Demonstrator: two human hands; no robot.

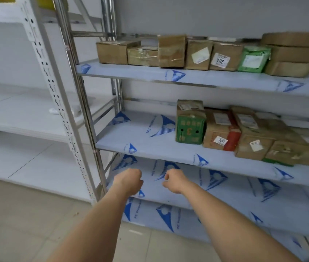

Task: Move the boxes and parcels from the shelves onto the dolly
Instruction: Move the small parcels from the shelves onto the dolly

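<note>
Straight ahead, a person's two bare arms reach forward and down toward a metal shelf unit whose boards are covered in pale blue film with dark blue logos. Both hands are curled into loose fists and grasp nothing: the left hand and the right hand hover near each other in front of a bare lower shelf. On the top shelf, far and to the right, a row of brown cardboard boxes stands side by side, with a green parcel among them and flat boxes stacked at the right end. On the middle shelf, a green box marked 3 stands just left of more brown boxes crowded to the right. A white shelf unit stands to the left, over a pale tiled floor
</note>
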